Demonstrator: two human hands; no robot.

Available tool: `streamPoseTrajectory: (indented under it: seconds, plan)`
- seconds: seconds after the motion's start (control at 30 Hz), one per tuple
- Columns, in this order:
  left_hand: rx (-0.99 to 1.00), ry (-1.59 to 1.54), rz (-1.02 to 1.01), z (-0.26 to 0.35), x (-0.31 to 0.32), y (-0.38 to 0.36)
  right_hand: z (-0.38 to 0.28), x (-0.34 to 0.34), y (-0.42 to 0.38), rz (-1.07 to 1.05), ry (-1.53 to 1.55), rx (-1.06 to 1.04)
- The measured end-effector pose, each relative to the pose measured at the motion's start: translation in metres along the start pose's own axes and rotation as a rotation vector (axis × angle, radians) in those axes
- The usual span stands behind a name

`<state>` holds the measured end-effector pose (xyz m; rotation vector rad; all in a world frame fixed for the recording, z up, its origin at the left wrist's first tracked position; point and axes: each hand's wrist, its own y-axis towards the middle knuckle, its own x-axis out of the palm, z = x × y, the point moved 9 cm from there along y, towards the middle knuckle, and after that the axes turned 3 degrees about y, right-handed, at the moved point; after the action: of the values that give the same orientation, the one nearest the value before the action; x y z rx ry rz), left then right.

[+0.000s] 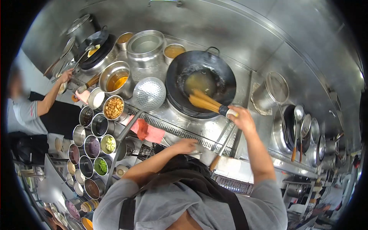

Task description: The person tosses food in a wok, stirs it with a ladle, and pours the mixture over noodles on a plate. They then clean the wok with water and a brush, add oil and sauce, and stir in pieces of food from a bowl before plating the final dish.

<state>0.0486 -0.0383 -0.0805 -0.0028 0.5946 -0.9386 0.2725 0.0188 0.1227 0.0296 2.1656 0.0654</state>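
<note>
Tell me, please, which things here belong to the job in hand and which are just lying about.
In use:
- bristle brush, held in the right hand
- black wok
- liquid in it

Apparently just lying about:
- perforated skimmer
- wood-handled utensil
- red cloth
- browned chunks

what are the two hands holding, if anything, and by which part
The right hand holds a bristle brush by its handle end, near the dark band. Whether the left hand grips anything cannot be told.

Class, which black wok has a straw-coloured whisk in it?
The large wok directly ahead, where the right hand holds the whisk; the far-left wok has a ladle instead.
</note>
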Motion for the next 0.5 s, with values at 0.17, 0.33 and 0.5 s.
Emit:
streamPoseTrajectory:
  seconds: [0.17, 0.33, 0.5]
  plan:
    - [-0.288, -0.081, 0.852, -0.114, -0.141, -0.134, 0.011, 0.03, 0.165, 0.013, -0.567, 0.133]
    - [-0.531, 0.158, 0.992, -0.14, -0.194, -0.2, -0.06, 0.071, 0.198, 0.045, -0.299, 0.075]
    - [-0.548, 0.072, 0.783, -0.175, -0.184, -0.175, -0.054, 0.071, 0.135, -0.162, -0.274, 0.065]
